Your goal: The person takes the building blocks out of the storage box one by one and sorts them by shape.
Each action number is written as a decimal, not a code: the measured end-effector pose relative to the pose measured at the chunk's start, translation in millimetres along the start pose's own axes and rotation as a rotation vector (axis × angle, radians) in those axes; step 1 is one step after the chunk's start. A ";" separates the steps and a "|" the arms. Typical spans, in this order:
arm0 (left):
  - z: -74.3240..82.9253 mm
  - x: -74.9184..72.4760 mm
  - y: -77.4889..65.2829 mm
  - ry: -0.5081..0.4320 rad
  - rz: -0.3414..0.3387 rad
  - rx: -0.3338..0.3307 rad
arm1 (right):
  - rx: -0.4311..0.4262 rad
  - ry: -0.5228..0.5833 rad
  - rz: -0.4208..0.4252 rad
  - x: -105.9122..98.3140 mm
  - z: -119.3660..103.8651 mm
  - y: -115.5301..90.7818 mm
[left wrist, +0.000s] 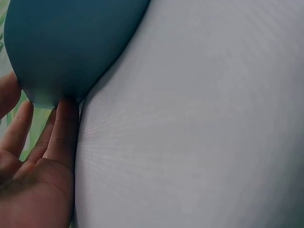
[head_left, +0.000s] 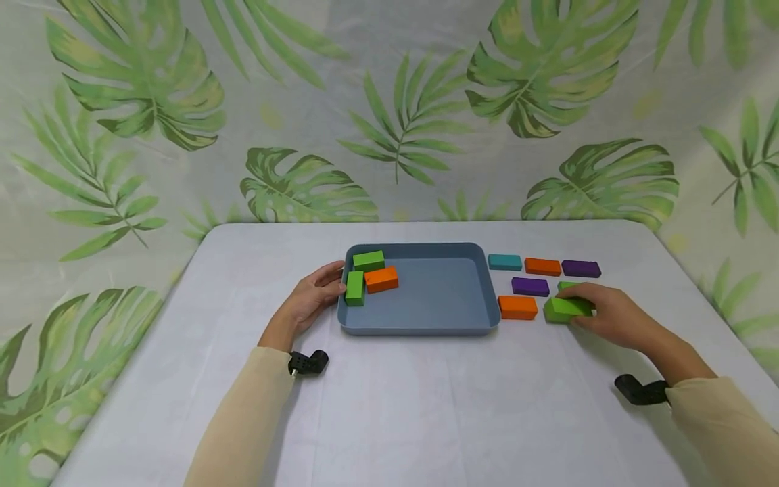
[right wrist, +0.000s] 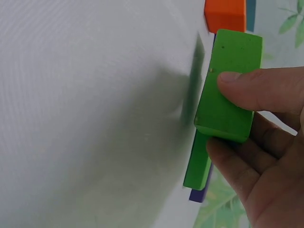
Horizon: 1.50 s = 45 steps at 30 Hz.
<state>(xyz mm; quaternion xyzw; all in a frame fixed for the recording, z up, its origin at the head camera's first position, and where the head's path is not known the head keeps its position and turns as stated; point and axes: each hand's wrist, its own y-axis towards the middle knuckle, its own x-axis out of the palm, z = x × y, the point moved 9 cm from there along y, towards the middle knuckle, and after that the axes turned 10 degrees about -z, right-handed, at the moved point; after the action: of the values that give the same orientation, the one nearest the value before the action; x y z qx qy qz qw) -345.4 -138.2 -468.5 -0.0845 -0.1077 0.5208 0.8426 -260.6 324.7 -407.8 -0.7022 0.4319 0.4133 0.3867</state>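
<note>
At the right side of the table, my right hand (head_left: 617, 318) pinches a green block (right wrist: 230, 83) between thumb and fingers. A gap between the block and its shadow shows that it is raised off the table. Another green block (right wrist: 197, 166) lies just behind it, partly covered. My left hand (head_left: 312, 297) touches the left end of the blue-grey tray (head_left: 420, 331), its fairly straight fingers against the outer wall. Inside the tray's left part are a green block (head_left: 368, 261) at the back, a second green block (head_left: 355, 289) by the left wall, and an orange block (head_left: 381, 279).
Right of the tray lie a teal block (head_left: 504, 262), an orange block (head_left: 542, 266) and a purple block (head_left: 581, 269) in a back row. Nearer are another purple block (head_left: 530, 287) and an orange block (head_left: 517, 308). A leaf-patterned cloth (head_left: 402, 196) hangs behind the white table (head_left: 402, 406).
</note>
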 end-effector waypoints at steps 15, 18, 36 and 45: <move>2.2 -1.5 -4.8 0.002 0.002 0.008 | -0.001 0.000 0.006 8.2 -0.2 3.8; 2.1 -1.6 -5.2 0.002 -0.001 0.007 | 0.001 -0.003 0.010 9.4 0.5 3.8; -1.3 -2.8 -6.6 -0.015 0.007 0.012 | -0.060 -0.114 0.047 -23.0 -30.5 -3.4; 1.9 0.1 -3.6 0.000 -0.004 0.007 | -0.221 -0.115 0.074 -76.2 -108.0 11.5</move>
<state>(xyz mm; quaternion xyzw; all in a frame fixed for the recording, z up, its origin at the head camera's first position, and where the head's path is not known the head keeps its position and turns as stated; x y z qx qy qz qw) -342.8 -139.7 -465.7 -0.0813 -0.1058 0.5196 0.8439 -266.3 245.6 -301.5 -0.6993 0.3864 0.5120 0.3154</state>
